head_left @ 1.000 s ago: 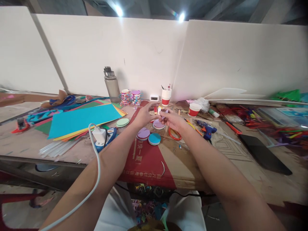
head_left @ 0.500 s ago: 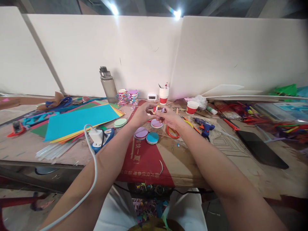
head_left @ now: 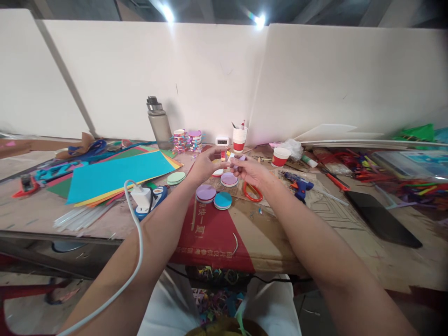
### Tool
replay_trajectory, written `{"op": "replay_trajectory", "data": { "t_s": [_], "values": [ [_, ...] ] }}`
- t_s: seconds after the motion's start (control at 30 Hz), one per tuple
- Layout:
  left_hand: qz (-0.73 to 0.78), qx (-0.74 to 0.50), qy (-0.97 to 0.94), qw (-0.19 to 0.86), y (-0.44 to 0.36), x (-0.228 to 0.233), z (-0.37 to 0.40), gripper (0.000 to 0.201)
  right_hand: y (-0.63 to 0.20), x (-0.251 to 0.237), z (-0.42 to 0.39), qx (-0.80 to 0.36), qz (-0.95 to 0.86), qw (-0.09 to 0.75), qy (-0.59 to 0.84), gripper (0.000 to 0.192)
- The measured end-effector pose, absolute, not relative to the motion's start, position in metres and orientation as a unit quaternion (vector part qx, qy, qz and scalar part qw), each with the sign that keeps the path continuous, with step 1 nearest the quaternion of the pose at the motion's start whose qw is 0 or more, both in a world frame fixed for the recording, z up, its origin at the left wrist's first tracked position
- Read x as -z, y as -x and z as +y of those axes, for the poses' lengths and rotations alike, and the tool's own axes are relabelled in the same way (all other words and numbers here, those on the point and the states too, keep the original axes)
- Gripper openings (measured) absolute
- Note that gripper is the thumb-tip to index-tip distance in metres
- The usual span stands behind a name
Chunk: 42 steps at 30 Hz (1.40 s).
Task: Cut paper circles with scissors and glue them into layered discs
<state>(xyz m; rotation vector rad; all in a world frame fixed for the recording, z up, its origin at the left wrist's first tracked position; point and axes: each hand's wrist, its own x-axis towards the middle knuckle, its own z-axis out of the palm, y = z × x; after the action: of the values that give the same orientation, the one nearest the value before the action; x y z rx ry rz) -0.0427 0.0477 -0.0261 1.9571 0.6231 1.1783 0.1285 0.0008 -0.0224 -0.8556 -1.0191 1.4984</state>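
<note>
Both my arms reach out over the middle of the work table. My left hand (head_left: 204, 164) and my right hand (head_left: 249, 171) meet fingertip to fingertip above some round foam discs. Between them they pinch a small pale purple paper piece (head_left: 235, 160); which hand carries most of it I cannot tell. Just below lie a purple disc (head_left: 229, 178), another purple disc (head_left: 206, 192), a blue disc (head_left: 223, 200) and a green disc stack (head_left: 176, 178). Orange-handled scissors (head_left: 252, 192) lie under my right wrist.
Coloured paper sheets (head_left: 117, 172) cover the left. A blue glue gun with white plug and cable (head_left: 146, 199) lies near my left forearm; a second glue gun (head_left: 298, 185) sits right. At the back stand a water bottle (head_left: 158, 124) and paper cups (head_left: 239, 139). A black slab (head_left: 381, 220) lies right.
My hands stay together at the same place above the discs; the fingers shift a little on the small purple piece. The view has barely moved.
</note>
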Motion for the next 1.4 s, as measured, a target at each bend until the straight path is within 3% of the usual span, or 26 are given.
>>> {"op": "replay_trajectory", "data": {
  "t_s": [0.13, 0.3, 0.4, 0.63, 0.77, 1.1, 1.4],
  "values": [
    [0.261, -0.442, -0.777, 0.364, 0.043, 0.027, 0.046, 0.054, -0.129, 0.024, 0.002, -0.647, -0.398, 0.530, 0.378, 0.018],
    [0.276, -0.411, -0.815, 0.301, 0.041, 0.029, 0.042, 0.051, -0.127, 0.029, 0.002, -0.590, -0.436, 0.550, 0.399, 0.033],
    [0.260, -0.425, -0.806, 0.320, 0.039, 0.030, 0.041, 0.056, -0.127, 0.029, 0.002, -0.582, -0.450, 0.556, 0.388, 0.036],
    [0.210, -0.469, -0.780, 0.357, 0.037, 0.034, 0.048, 0.059, -0.123, 0.024, 0.002, -0.587, -0.419, 0.576, 0.386, 0.019],
    [0.216, -0.461, -0.796, 0.327, 0.036, 0.036, 0.044, 0.058, -0.123, 0.024, 0.003, -0.596, -0.372, 0.588, 0.401, 0.011],
    [0.232, -0.471, -0.801, 0.287, 0.038, 0.035, 0.047, 0.057, -0.126, 0.028, -0.002, -0.559, -0.494, 0.554, 0.370, 0.049],
    [0.192, -0.444, -0.798, 0.360, 0.040, 0.033, 0.045, 0.065, -0.131, 0.018, -0.002, -0.589, -0.443, 0.557, 0.383, 0.025]
  ]
}}
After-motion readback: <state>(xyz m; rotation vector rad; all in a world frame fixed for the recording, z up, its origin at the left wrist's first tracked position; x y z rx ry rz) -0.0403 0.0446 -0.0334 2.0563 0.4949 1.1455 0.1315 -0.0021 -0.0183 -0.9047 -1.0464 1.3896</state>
